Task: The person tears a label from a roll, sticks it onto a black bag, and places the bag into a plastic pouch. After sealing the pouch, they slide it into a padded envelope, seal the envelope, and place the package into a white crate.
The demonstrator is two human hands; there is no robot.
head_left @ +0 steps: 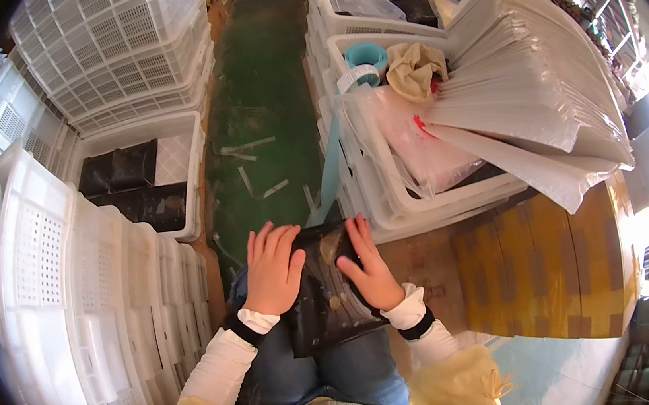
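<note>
A flat package in shiny black plastic point(328, 306) lies across my thighs, its surface creased and catching the light. My left hand point(272, 272) rests along its left edge, fingers stretched forward and slightly apart, the thumb toward the package. On the opposite edge is my right hand point(372, 271), its fingers extended and its thumb lying over the black plastic. Neither hand is wrapped round the package. A pale blue strip point(330, 166) hangs from the crate at the right and reaches down to the package's far edge.
White crates point(126, 81) are stacked at the left; one low crate point(197, 169) contains black packages. To the right, a crate point(389, 207) carries blue tape rolls point(365, 56), a beige cloth point(415, 72) and a fanned stack of white sheets or bags point(525, 67). Brown cartons point(540, 270) stand nearer. Scraps point(246, 181) litter the green floor.
</note>
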